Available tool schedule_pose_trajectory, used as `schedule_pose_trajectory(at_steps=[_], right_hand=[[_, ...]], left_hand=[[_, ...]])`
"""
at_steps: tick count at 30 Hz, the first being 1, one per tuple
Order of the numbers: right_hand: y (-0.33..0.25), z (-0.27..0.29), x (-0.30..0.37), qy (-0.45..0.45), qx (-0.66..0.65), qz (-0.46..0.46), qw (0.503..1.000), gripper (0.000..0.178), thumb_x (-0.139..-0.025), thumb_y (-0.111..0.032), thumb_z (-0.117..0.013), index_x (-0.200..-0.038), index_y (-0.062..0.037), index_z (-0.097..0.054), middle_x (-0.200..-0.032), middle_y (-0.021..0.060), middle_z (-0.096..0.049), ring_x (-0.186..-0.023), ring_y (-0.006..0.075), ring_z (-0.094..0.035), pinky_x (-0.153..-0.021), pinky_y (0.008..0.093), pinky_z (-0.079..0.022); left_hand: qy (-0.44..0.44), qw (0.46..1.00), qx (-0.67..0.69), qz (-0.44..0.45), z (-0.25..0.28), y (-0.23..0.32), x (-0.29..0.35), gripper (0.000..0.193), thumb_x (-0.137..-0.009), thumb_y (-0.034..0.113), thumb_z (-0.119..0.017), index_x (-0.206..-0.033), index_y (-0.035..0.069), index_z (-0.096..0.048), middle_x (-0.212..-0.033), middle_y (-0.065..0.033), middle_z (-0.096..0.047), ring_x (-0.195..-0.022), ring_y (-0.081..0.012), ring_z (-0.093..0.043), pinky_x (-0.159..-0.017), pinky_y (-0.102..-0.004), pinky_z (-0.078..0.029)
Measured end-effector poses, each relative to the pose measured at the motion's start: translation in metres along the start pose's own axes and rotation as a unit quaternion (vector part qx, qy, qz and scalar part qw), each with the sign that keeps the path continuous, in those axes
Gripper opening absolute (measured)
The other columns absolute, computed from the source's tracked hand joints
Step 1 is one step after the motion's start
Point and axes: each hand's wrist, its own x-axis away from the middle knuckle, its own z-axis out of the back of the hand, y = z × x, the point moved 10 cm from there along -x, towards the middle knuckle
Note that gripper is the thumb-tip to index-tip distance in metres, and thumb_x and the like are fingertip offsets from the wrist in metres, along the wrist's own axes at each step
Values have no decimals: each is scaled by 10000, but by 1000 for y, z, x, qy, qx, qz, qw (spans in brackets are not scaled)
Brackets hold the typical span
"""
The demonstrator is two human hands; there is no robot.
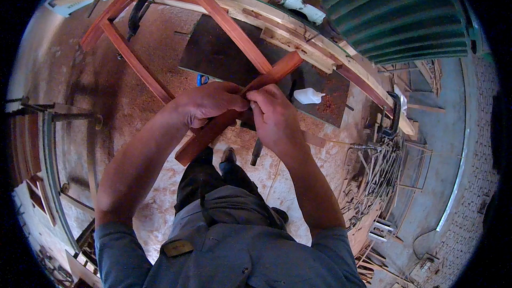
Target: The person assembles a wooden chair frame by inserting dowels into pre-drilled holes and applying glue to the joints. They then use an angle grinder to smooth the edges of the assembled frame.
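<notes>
A reddish wooden frame [218, 18] stretches out in front of me, and its near crosspiece [200, 141] lies at a slant under my hands. My left hand [213, 101] rests over the crosspiece with thumb and fingers pinched together. Meeting it from the other side, my right hand [273, 114] is closed too, its fingertips touching or nearly touching the left ones. Whatever sits between the fingers is hidden or too small to name. Beyond the right hand, a white squeeze bottle [308, 96] lies on a dark board [213, 48] strewn with sawdust.
Long pale timbers [298, 48] curve across behind the frame, with a dark clamp [394, 112] at their right end. A green corrugated panel [394, 16] hangs at upper right. Thin wood offcuts [378, 181] are heaped at right. A blue-handled tool [202, 79] lies near my left hand.
</notes>
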Motion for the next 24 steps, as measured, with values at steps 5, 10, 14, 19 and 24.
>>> schedule_pose_trajectory(at_steps=[5,10,14,19,24], right_hand=[[5,15,6,65,-36,-1,997,153,-829,26,-610,-976,-15,-604,-905,144,-595,-832,311,-608,-703,354,-495],[20,49,46,82,-56,-98,990,160,-837,36,-615,-986,-22,-624,-931,105,-610,-758,196,-595,-664,303,-475],[92,88,102,122,-50,-243,961,160,-870,-23,-600,-1024,-27,-640,-838,93,-614,-709,147,-581,-632,287,-469],[192,121,127,138,81,-315,936,232,-906,-118,-552,-1102,-37,-644,-737,125,-629,-722,212,-623,-658,343,-493],[278,129,142,209,182,-281,919,223,-896,-152,-564,-1066,-42,-658,-943,190,-662,-871,340,-649,-752,409,-501]], left_hand=[[2,1000,-1,13,0,-2,1,398,-817,152,-640,-1172,-14,-574,-954,-81,-631,-789,-150,-585,-696,-283,-489],[-7,1000,-24,4,7,-9,-1,430,-823,185,-644,-1193,-18,-565,-1000,-99,-636,-850,-173,-598,-744,-303,-490],[43,994,-96,8,9,-2,4,475,-826,227,-650,-1222,-19,-556,-1049,-116,-636,-913,-194,-602,-808,-324,-479],[67,988,-140,-3,21,-3,-1,505,-824,245,-655,-1247,-10,-548,-1058,-116,-635,-915,-196,-598,-826,-327,-471],[32,995,-97,-17,9,6,2,449,-853,111,-642,-1259,-21,-502,-956,-84,-623,-785,-166,-599,-703,-299,-510]])
